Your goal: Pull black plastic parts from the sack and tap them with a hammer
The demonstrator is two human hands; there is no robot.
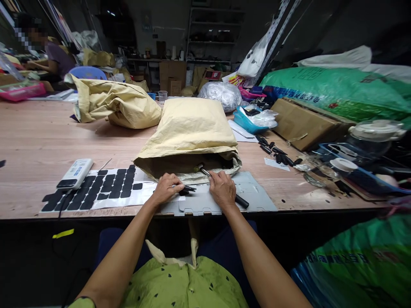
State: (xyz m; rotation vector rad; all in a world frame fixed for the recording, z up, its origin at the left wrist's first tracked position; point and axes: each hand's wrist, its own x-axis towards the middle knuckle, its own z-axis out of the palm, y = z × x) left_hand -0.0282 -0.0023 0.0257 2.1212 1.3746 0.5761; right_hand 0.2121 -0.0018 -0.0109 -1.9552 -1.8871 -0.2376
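Note:
My right hand (222,189) is closed around what looks like a small hammer (241,201), with a black grip and a metal shaft. Its head points up and left, in front of the bag's mouth. Fingers of my left hand (166,188) are pinched at a small black piece (189,188), low over a grey board (257,196); the piece's shape is partly hidden. Just beyond both hands lies a large cream woven bag (197,124), its dark mouth facing me. A white sheet of black rounded-square stickers (112,188) lies left of my left hand.
A white device (75,173) with a cable rests on the stickers' far edge. Another cream bag (128,102) slumps at back left. Black parts (279,156), a cardboard box (308,122) and a lidded jar (374,137) crowd the right. A person (58,55) sits at far left.

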